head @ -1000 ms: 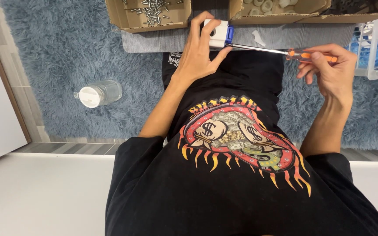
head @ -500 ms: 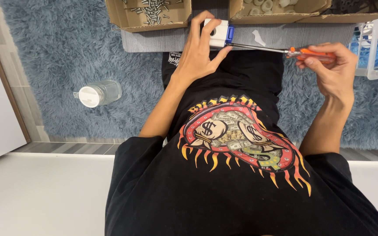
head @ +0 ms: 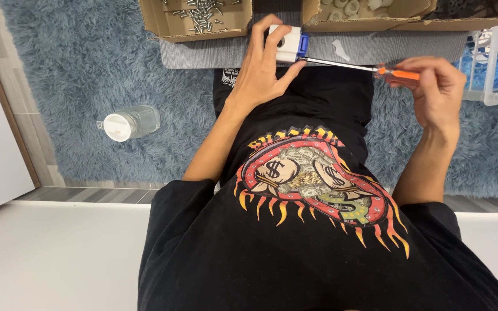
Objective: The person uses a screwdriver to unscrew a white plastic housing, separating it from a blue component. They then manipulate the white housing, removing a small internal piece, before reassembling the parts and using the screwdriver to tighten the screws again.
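My left hand point(head: 263, 72) grips a small white block with a blue end point(head: 290, 45), held over my lap. My right hand point(head: 433, 92) holds an orange-handled screwdriver point(head: 396, 73). Its long metal shaft point(head: 335, 62) runs left, and the tip meets the blue end of the block. Both hands hover above my black trousers and black printed shirt, in front of a grey mat point(head: 376, 49).
A cardboard box with several screws point(head: 197, 17) sits at the top left, and another cardboard box with white round parts point(head: 364, 14) beside it. A clear jar with a white lid point(head: 128, 122) lies on the blue shaggy rug point(head: 76, 69). A white wire basket point(head: 494, 63) stands at right.
My right hand has turned slightly on the screwdriver handle. The left hand and the block stay in place.
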